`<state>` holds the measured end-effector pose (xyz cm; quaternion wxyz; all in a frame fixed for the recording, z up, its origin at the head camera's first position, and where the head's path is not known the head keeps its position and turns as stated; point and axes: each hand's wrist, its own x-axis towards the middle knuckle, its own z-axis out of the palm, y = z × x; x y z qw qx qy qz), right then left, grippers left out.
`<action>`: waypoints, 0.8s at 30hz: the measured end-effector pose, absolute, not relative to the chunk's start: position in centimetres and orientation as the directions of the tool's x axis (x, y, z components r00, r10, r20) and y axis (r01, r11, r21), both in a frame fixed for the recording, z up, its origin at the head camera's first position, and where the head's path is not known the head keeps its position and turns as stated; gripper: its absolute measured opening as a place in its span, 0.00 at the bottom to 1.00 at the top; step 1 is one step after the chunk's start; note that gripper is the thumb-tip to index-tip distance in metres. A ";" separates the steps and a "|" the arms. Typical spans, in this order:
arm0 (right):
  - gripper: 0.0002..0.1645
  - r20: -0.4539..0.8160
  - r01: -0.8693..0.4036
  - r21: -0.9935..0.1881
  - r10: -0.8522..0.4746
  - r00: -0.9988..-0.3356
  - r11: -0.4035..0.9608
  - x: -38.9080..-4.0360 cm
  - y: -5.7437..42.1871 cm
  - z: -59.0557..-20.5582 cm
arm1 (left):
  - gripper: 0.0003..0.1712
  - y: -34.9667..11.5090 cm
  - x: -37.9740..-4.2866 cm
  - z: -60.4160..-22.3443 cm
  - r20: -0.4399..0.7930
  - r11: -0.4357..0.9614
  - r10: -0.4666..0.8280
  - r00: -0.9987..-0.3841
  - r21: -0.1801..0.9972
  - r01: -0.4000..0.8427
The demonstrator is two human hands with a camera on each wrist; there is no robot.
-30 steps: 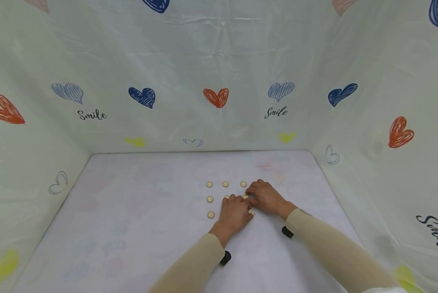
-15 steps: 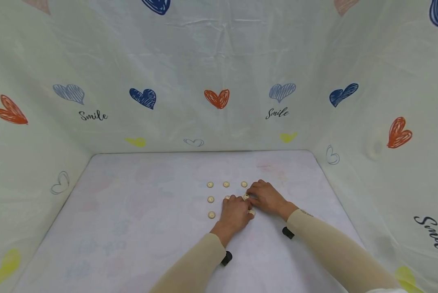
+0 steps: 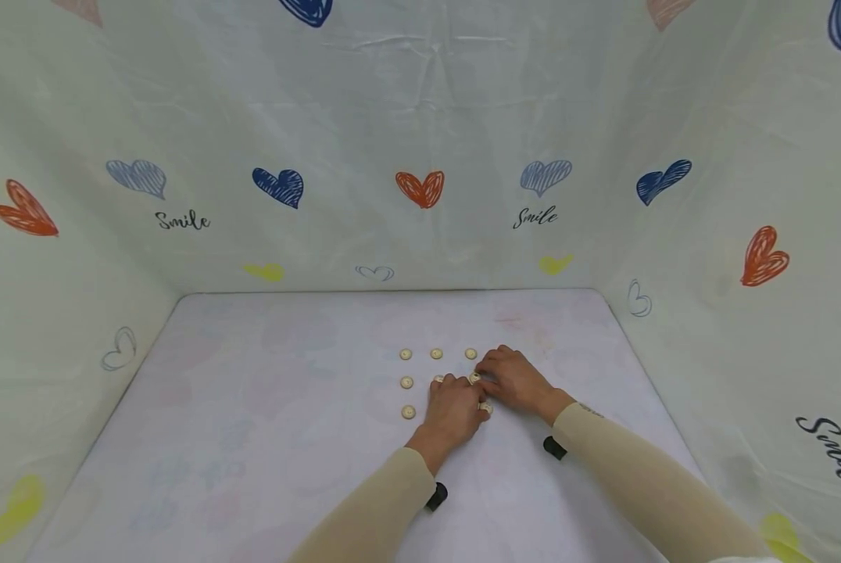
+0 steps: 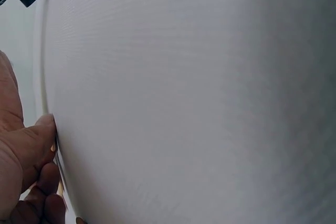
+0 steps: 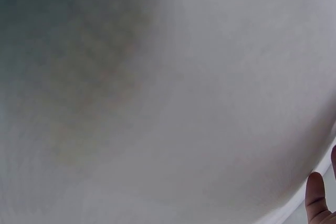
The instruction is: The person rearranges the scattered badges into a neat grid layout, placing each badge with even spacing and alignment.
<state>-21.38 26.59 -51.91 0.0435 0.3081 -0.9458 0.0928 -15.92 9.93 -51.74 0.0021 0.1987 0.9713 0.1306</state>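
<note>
Several small round cream discs, like wooden buttons, lie in rows on the pale table. In the head view my left hand point(image 3: 452, 408) reaches over the middle of the rows. Its thumb and index finger pinch the near right disc point(image 3: 486, 408) from both sides, and its other fingertips come down beside the half-hidden middle disc point(image 3: 438, 378). From the right, my right hand point(image 3: 515, 380) pinches the right disc of the middle row point(image 3: 474, 378). The left wrist view shows the left thumb point(image 4: 44, 129) low against the tabletop, with bent fingers behind it. In the right wrist view only fingers point(image 5: 315, 195) appear at the corner.
Three discs form the far row, among them a far left disc point(image 3: 406, 354). Two more, including a near left disc point(image 3: 409, 412), continue the left column. The table point(image 3: 252, 438) is enclosed by white curtains point(image 3: 336, 234) printed with hearts.
The head view has shifted slightly, so everything sits a little further right in it. Both hands and the discs keep their places relative to one another.
</note>
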 end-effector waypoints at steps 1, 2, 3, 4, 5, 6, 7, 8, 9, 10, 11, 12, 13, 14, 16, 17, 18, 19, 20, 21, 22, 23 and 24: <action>0.13 0.139 -0.590 -0.150 -0.574 -0.807 0.793 -21.4 26.6 -51.9 | 0.11 9.9 -15.9 -51.8 0.050 0.886 0.387 -0.921 0.256 0.386; 0.13 0.139 -0.589 -0.149 -0.573 -0.808 0.794 -21.4 26.6 -51.9 | 0.11 9.9 -15.9 -51.8 0.050 0.886 0.387 -0.921 0.256 0.386; 0.13 0.137 -0.588 -0.150 -0.572 -0.809 0.795 -21.4 26.6 -51.9 | 0.11 9.9 -15.9 -51.8 0.049 0.887 0.387 -0.921 0.254 0.387; 0.13 0.136 -0.587 -0.150 -0.572 -0.809 0.795 -21.4 26.6 -51.9 | 0.11 9.9 -16.0 -51.8 0.052 0.886 0.388 -0.920 0.253 0.387; 0.13 0.135 -0.586 -0.149 -0.571 -0.810 0.796 -21.4 26.6 -51.9 | 0.11 9.9 -16.0 -51.9 0.052 0.887 0.388 -0.920 0.252 0.388; 0.13 0.134 -0.586 -0.150 -0.570 -0.810 0.797 -21.4 26.6 -51.9 | 0.11 9.9 -16.0 -51.9 0.052 0.887 0.389 -0.920 0.249 0.389; 0.13 0.133 -0.585 -0.150 -0.570 -0.811 0.797 -21.4 26.6 -51.9 | 0.11 9.9 -16.0 -51.9 0.051 0.887 0.390 -0.919 0.247 0.390; 0.13 0.133 -0.584 -0.149 -0.569 -0.812 0.798 -21.4 26.6 -51.9 | 0.11 9.9 -16.0 -51.9 0.052 0.887 0.391 -0.919 0.245 0.391; 0.13 0.133 -0.583 -0.151 -0.568 -0.812 0.798 -21.4 26.5 -52.0 | 0.11 9.9 -16.0 -51.9 0.054 0.887 0.391 -0.919 0.244 0.392; 0.13 0.132 -0.582 -0.151 -0.567 -0.813 0.799 -21.3 26.5 -52.0 | 0.11 9.9 -16.0 -51.9 0.054 0.887 0.392 -0.919 0.244 0.392; 0.13 0.131 -0.580 -0.151 -0.566 -0.814 0.800 -21.3 26.6 -52.0 | 0.11 9.9 -15.9 -51.9 0.053 0.887 0.392 -0.918 0.244 0.392; 0.13 0.130 -0.578 -0.153 -0.564 -0.816 0.801 -21.3 26.6 -52.1 | 0.11 9.9 -15.9 -51.9 0.053 0.887 0.392 -0.919 0.244 0.392; 0.12 0.131 -0.578 -0.155 -0.563 -0.816 0.801 -21.3 26.5 -52.1 | 0.11 9.8 -15.9 -51.9 0.055 0.887 0.391 -0.919 0.242 0.392; 0.12 0.131 -0.576 -0.159 -0.562 -0.817 0.802 -21.3 26.5 -52.1 | 0.11 9.8 -15.9 -51.9 0.057 0.888 0.389 -0.919 0.241 0.391; 0.12 0.136 -0.574 -0.163 -0.558 -0.818 0.802 -21.3 26.6 -52.1 | 0.12 9.7 -15.8 -51.8 0.055 0.889 0.387 -0.920 0.241 0.389; 0.12 0.142 -0.572 -0.173 -0.554 -0.820 0.802 -21.3 26.6 -52.1 | 0.13 9.6 -15.8 -51.8 0.060 0.889 0.385 -0.921 0.245 0.387; 0.13 0.143 -0.563 -0.184 -0.545 -0.826 0.806 -21.2 26.6 -52.0 | 0.14 9.4 -15.8 -51.8 0.066 0.888 0.384 -0.921 0.246 0.388; 0.14 0.147 -0.554 -0.197 -0.534 -0.832 0.809 -21.2 26.7 -52.0 | 0.15 9.1 -15.8 -51.7 0.070 0.887 0.381 -0.922 0.252 0.386; 0.15 0.149 -0.540 -0.212 -0.519 -0.842 0.814 -21.2 26.7 -52.0 | 0.16 8.7 -15.8 -51.5 0.072 0.887 0.377 -0.923 0.259 0.383; 0.16 0.155 -0.526 -0.227 -0.503 -0.851 0.820 -21.1 26.8 -51.9 | 0.16 8.2 -15.7 -51.3 0.075 0.887 0.373 -0.925 0.264 0.379; 0.17 0.158 -0.507 -0.243 -0.482 -0.862 0.827 -21.0 26.9 -51.9 | 0.17 7.6 -15.7 -51.1 0.081 0.886 0.368 -0.926 0.273 0.375; 0.18 0.159 -0.486 -0.263 -0.459 -0.874 0.833 -20.8 27.0 -51.8 | 0.18 6.9 -15.6 -50.9 0.084 0.887 0.357 -0.930 0.282 0.366; 0.19 0.162 -0.467 -0.272 -0.438 -0.884 0.842 -20.6 27.1 -51.8 | 0.19 6.2 -15.4 -50.5 0.084 0.889 0.346 -0.935 0.290 0.355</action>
